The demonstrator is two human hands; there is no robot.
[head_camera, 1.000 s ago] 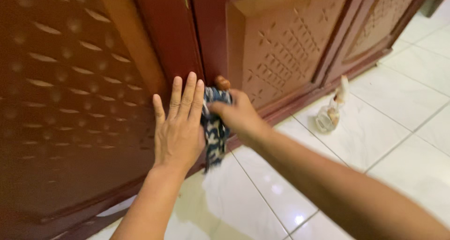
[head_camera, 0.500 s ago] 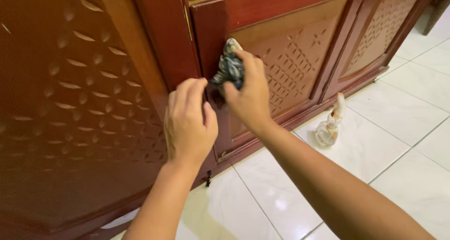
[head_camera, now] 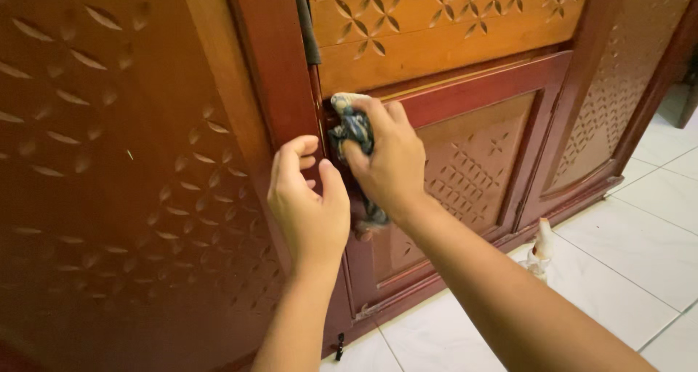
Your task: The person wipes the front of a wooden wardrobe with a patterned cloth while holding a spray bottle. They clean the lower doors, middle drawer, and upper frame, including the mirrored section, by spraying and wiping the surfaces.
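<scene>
The right hand is closed around a crumpled dark blue patterned cloth, pressing it against the left edge of a reddish-brown carved wooden door panel; a tail of the cloth hangs below the wrist. Just left of the cloth, the left hand is curled with bent fingers on the plain red wooden upright beside that panel, holding nothing that can be seen. Above the panel sits a lighter orange wooden section with carved flower shapes. Below and to the right of the panel, a small pale bottle stands on the white tiled floor.
</scene>
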